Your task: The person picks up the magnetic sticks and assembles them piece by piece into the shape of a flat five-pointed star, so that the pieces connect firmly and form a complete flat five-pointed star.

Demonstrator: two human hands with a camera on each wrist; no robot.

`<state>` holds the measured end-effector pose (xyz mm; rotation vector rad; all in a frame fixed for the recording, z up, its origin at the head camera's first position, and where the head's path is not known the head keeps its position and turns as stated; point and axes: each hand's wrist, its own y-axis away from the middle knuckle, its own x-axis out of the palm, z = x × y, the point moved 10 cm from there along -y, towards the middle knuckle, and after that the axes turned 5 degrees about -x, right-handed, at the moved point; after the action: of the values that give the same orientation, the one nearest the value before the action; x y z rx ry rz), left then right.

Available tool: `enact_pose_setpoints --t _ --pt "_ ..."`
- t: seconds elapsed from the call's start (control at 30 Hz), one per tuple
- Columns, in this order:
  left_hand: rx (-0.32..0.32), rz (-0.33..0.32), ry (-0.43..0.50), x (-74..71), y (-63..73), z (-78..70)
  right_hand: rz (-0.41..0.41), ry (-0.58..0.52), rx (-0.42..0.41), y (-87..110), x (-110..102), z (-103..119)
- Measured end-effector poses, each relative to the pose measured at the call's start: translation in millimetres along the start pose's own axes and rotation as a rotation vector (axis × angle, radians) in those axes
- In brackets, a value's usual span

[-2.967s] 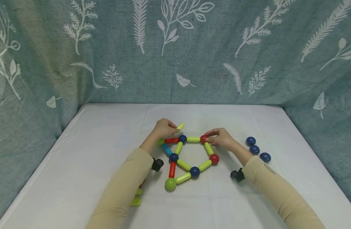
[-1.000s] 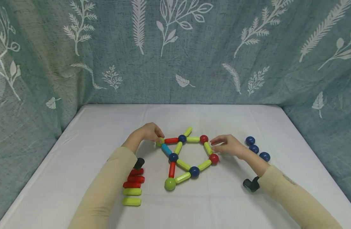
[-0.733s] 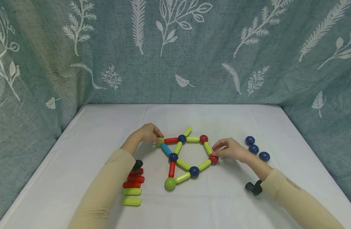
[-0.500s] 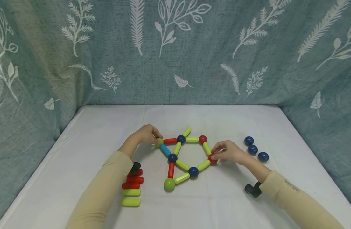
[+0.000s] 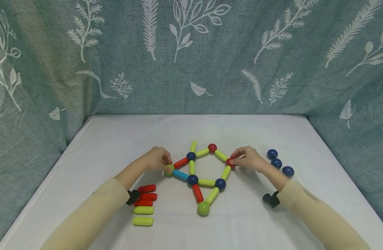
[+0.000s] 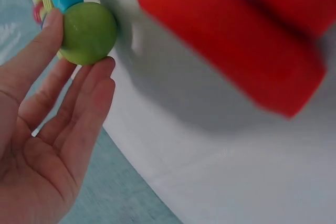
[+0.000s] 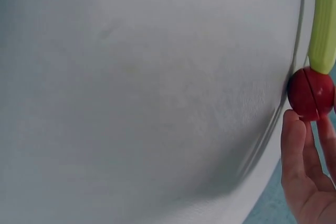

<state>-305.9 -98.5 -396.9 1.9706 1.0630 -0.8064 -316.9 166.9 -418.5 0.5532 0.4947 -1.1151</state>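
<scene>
Magnetic rods and balls form a flat linked frame on the white table. My left hand pinches the green ball at the frame's left corner, thumb on one side and fingers on the other. A blue rod and a red rod run from that ball to dark blue balls. At the right corner my right hand pinches a red ball, joined to yellow-green rods. Another red ball tops the ring, and a green ball forms the near corner. One yellow-green rod sticks out at the back with a free end.
Several loose rods lie in a column at the left: red rods behind yellow-green rods. My left wrist is close beside them. Three loose dark blue balls sit right of my right hand. A patterned curtain hangs behind the table.
My left hand let the yellow-green rod go at the back and took the green ball; my right hand went to the lower red ball. The whole frame has since turned counterclockwise.
</scene>
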Motion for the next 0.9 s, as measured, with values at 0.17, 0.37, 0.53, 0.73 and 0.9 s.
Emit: enact_pose_setpoints --t 0.17,0.37,0.53,0.73,0.9 --pt "0.039 0.005 -0.063 13.0 11.1 -13.3 -0.044 0.020 0.048 -9.1 -6 0" --pt "0.056 -0.003 -0.123 25.9 24.5 -30.8 -0.066 0.026 0.060 -20.4 -9 3" --pt "0.050 -0.003 -0.143 37.0 30.1 -41.9 -0.082 0.014 0.077 -28.1 -9 4" --pt "0.055 -0.014 -0.144 47.7 35.0 -54.1 -0.099 0.027 0.078 -36.9 -9 6" --pt "0.095 -0.009 -0.147 55.7 40.0 -63.0 -0.096 0.022 0.068 -42.1 -6 9"
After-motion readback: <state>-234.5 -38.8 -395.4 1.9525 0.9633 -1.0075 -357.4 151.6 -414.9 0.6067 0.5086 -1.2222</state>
